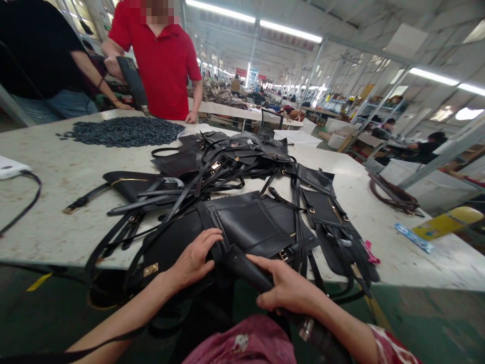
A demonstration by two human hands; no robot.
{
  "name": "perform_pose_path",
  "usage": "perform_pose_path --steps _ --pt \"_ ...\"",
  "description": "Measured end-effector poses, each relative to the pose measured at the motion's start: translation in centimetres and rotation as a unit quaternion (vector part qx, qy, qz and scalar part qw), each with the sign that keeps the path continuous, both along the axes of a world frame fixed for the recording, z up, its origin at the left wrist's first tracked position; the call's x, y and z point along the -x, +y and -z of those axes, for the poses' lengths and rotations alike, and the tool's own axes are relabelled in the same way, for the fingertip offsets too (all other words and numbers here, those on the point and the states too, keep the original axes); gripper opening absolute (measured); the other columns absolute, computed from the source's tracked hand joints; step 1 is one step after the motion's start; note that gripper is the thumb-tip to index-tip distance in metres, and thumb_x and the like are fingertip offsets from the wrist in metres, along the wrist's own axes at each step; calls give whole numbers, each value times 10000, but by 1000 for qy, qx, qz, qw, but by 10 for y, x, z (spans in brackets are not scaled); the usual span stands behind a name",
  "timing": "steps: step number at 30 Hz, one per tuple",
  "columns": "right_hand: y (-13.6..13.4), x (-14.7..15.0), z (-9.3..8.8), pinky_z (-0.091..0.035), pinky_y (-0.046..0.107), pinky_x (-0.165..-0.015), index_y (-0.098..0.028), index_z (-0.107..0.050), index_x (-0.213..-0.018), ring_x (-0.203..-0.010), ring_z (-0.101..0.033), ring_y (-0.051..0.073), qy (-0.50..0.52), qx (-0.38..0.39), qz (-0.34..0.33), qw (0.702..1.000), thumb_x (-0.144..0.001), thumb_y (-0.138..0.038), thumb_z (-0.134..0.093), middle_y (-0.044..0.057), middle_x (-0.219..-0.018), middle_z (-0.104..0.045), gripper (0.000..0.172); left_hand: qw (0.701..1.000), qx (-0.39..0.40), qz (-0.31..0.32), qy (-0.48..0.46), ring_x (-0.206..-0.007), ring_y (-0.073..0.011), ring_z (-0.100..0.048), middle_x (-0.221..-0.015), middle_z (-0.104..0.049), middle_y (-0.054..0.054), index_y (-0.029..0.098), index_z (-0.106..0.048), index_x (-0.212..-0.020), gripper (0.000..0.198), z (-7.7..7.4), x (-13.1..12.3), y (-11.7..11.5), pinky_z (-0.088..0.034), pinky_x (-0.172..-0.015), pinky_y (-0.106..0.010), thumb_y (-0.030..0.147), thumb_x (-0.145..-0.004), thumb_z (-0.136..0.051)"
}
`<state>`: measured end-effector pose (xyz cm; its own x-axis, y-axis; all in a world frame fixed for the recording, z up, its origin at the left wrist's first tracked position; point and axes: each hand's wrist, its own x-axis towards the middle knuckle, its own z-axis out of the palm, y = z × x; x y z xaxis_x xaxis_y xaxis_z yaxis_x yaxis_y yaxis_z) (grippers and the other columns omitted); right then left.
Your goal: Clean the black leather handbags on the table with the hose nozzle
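Observation:
A black leather bag (pixel 246 220) lies over the near edge of the table, with straps and gold buckles on it. At its near side, my left hand (pixel 197 258) grips the leather, fingers curled over a strap and thumb apart from them. My right hand (pixel 286 283) is closed around a black hose nozzle (pixel 246 270), whose flat tip is up against the bag close to my left fingers. From the nozzle a dark ribbed hose (pixel 326 344) runs down past my right forearm. Where the tip meets the leather is partly hidden.
More black bags (pixel 242 151) are heaped behind, straps tangled. Small dark pieces (pixel 129 130) form a pile at the back left of the white table (pixel 394 202). A yellow bottle (pixel 449 222) lies right. A person in a red shirt (pixel 166 65) stands across; another in black (pixel 38 55) stands left.

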<state>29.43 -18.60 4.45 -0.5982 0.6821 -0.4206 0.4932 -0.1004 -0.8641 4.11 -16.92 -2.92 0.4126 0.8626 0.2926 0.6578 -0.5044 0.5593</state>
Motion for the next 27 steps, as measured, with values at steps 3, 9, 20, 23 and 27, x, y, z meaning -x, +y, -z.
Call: perform_pose_path --steps 3,9,20,23,27 --pt "9 14 6 -397 166 -378 -275 -329 -1299 -408 -469 67 33 -38 27 998 -604 -129 -609 -55 -641 -549 763 1000 1 -15 -20 -1189 -199 -360 -1259 -410 -74 206 -365 -1165 584 3 2 3 -288 -1012 -369 33 -612 -448" --pt "11 4 3 -422 185 -387 -282 -300 -1306 -435 -477 64 107 -45 132 984 -606 -104 -589 -25 -815 -579 778 996 -25 -82 -26 -1180 -209 -384 -1248 -437 -101 162 -390 -1153 533 5 4 16 -292 -1017 -344 90 -636 -499" --pt "-15 -17 12 -321 137 -386 -222 -399 -1256 -486 -423 51 103 34 116 987 -534 -33 -580 -49 -777 -571 769 996 -69 -46 17 -1207 -220 -351 -1236 -472 -106 184 -477 -932 302 3 5 16 -251 -1012 -447 92 -644 -475" --pt "-16 0 12 -333 150 -390 -222 -388 -1262 -461 -413 51 84 3 107 991 -540 -47 -556 -40 -798 -585 762 997 -55 -44 42 -1218 -228 -331 -1234 -480 -86 199 -493 -898 295 -2 4 8 -179 -1009 -508 81 -629 -466" --pt "-17 6 26 -411 190 -459 -207 -310 -1316 -498 -530 117 45 -38 19 998 -583 -97 -507 -23 -732 -632 767 998 -33 -40 41 -1191 -217 -360 -1218 -476 -96 194 -497 -867 269 -6 3 -8 -187 -1002 -483 108 -613 -509"
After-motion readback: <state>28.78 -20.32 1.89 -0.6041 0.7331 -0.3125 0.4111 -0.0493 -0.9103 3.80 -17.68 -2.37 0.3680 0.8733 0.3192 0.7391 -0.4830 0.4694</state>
